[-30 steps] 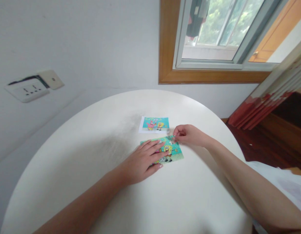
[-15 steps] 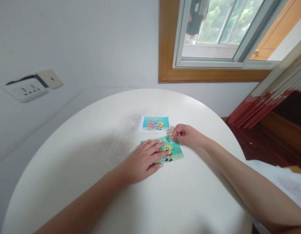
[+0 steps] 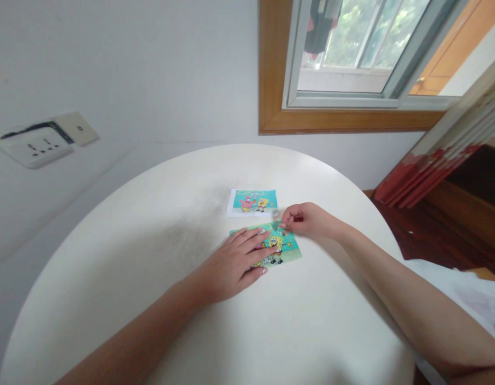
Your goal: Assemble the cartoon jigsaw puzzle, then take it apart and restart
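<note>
- Picture puzzle [image 3: 277,243] is laid flat on the white table [image 3: 311,321], just nearer than the printed reference card [image 3: 253,200]; the two look slightly apart.
- Left hand [image 3: 238,262]: spread flat, palm down, fingers over the puzzle's left and middle; nothing gripped.
- Right hand [image 3: 303,218]: thumb and fingers curled close together at the puzzle's far right corner. Whether a piece is pinched cannot be told; too small.
- Handling, judged: light, thin, probably stiff card; seams likely to part if lifted or bent. Smooth table, so sliding is likely unless pressed down.
- Hold, judged: whole panel best steadied with a flat palm; single pieces best pinched by their edges, with light force.
</note>
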`<state>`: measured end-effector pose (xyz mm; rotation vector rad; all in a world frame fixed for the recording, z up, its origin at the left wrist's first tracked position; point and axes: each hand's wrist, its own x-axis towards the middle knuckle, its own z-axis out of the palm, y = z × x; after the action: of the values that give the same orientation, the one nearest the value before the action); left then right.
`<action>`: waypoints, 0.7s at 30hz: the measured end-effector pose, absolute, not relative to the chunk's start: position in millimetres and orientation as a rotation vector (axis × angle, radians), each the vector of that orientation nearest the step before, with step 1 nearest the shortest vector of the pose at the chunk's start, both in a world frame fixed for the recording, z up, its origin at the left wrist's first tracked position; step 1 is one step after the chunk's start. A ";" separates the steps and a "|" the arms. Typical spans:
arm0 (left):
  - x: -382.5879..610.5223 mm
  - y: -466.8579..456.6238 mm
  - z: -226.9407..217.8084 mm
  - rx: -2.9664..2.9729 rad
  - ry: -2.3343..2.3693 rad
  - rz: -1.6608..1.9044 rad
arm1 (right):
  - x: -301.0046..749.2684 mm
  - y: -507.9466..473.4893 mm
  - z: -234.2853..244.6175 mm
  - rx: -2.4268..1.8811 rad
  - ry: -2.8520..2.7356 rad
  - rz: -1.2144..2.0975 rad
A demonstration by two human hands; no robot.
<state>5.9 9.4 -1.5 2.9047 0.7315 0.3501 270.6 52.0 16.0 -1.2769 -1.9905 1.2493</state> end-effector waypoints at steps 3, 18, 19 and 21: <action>6.2 9.6 -1.3 2.908 0.734 0.349 | 271.7 50.6 18.5 -1.287 -2.035 1.223; 6.8 9.3 0.6 2.890 0.740 0.338 | 271.4 48.9 20.5 -1.232 -2.100 1.162; 7.0 9.2 0.7 2.887 0.739 0.343 | 271.5 49.2 20.3 -1.236 -2.097 1.166; 7.5 9.2 0.8 2.885 0.737 0.348 | 272.2 49.7 20.1 -1.243 -2.094 1.167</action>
<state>7.5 9.2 0.8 2.8855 0.7370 0.3477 272.2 49.7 20.1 -1.2431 -2.0938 1.1673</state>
